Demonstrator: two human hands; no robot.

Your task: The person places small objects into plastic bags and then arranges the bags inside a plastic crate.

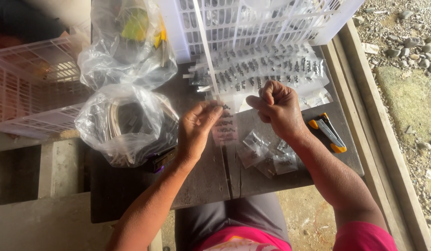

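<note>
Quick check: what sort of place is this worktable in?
Likely a makeshift outdoor packing spot: a rough wooden table beside gravel ground, with white plastic crates and strips of small clear packets.

- A clear plastic strip of small pouches (224, 126), each with dark little pieces inside, hangs upright just above the middle of the wooden table (201, 181), pinched at its top.
- Loose small clear pouches (266, 155) of the same kind lie flat in a heap near the table's front edge, right of its middle seam.

Head view, steeply downward, close above table (206, 181)
</note>
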